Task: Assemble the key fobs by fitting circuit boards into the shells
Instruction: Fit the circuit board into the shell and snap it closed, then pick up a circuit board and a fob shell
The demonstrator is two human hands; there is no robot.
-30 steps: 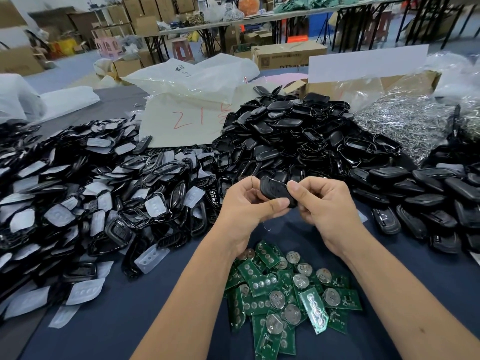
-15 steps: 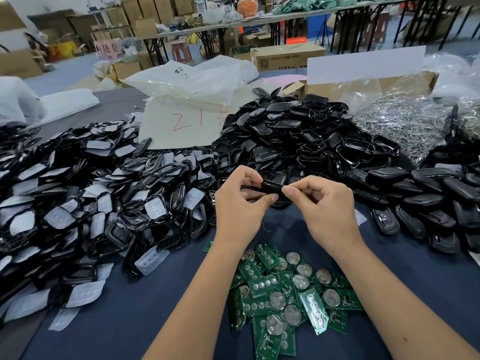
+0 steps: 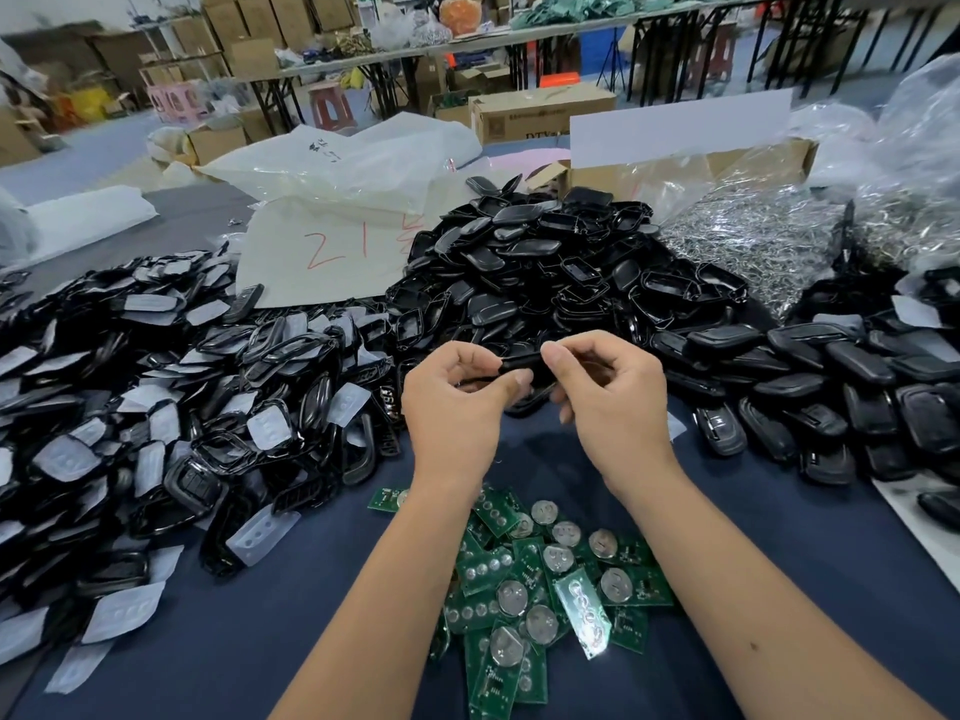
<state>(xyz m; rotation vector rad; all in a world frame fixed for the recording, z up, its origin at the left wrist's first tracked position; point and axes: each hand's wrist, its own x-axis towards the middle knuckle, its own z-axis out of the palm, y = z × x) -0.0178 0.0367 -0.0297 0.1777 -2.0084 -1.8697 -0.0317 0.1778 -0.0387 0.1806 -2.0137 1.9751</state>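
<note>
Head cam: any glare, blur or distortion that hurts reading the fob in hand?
Head view: wide-angle bending at the edges; far shelves soft; glare on the foil-wrapped circuit board and the shiny shell pile. The key fob, pinched by left hand and right hand, reads dark, edge-on, little detail.

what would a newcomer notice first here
First, the two hands at centre, left hand and right hand, pinching one black key fob shell between them. Next, the green circuit boards heaped on the blue table under the wrists, and the big mound of black shells just beyond.
</note>
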